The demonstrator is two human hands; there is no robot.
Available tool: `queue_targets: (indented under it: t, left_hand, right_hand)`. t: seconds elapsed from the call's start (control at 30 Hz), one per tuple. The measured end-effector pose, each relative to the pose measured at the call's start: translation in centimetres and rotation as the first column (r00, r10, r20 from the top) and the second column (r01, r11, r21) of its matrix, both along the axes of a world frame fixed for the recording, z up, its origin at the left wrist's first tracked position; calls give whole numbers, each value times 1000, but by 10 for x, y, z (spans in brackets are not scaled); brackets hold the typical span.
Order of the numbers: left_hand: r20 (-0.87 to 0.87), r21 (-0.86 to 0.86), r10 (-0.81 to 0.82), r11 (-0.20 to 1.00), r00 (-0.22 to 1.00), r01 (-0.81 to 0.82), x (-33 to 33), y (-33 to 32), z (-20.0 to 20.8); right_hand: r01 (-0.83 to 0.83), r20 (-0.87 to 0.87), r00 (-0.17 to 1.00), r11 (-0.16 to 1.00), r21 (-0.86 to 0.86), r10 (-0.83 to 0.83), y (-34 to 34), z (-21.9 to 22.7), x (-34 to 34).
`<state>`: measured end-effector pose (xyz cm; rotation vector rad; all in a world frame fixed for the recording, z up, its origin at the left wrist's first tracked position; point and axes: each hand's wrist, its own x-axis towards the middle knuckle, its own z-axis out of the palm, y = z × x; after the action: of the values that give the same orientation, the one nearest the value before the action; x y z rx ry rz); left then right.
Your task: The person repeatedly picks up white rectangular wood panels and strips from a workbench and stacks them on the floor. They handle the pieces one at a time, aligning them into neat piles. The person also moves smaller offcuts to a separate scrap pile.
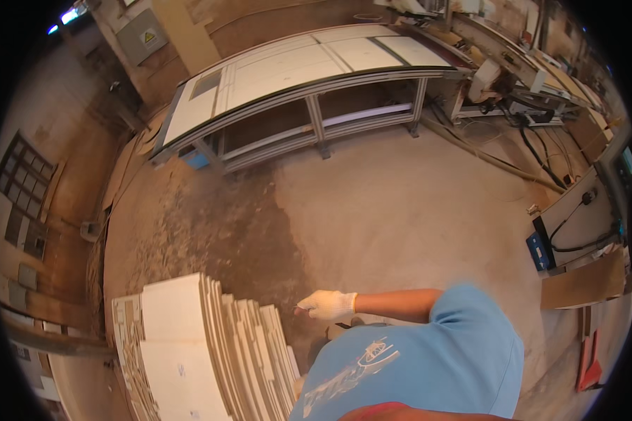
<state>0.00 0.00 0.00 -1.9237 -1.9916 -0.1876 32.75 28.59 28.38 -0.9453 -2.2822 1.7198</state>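
My right hand (324, 305), in a pale knitted work glove, reaches across the front of my blue shirt (414, 358). Its fingers look drawn together, with dark reddish tips; what is in them, if anything, I cannot make out. Just left of it stands a stack of white and tan boards (249, 344), set on edge in uneven heights, and the hand appears apart from them. A pale patch between the stack and my shirt may be part of my left hand (299, 386); its fingers are hidden.
Beyond the floor (393, 203) stands a long metal-framed table (316, 116) with white panels on top. Hoses and cables (491, 156) run along the right. A blue box (539, 251), cardboard (583, 281) and a red metal piece (588, 365) lie at the right edge.
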Motion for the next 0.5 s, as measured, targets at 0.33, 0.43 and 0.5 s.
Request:
queue_targets:
  t: [0.33, 0.43, 0.5]
  left_hand:
    - [732, -663, 651, 749, -202, 9, 45, 414, 32]
    - [542, -832, 829, 553, -139, 51, 94, 515, 19]
    - [357, -934, 931, 358, 80, 4, 152, 567, 3]
  right_hand:
    - [293, 112, 951, 955, -42, -287, 210, -32, 200]
    - [507, 163, 855, 860, -64, -492, 304, -46, 280]
    - [654, 258, 736, 756, -31, -626, 342, -71, 340]
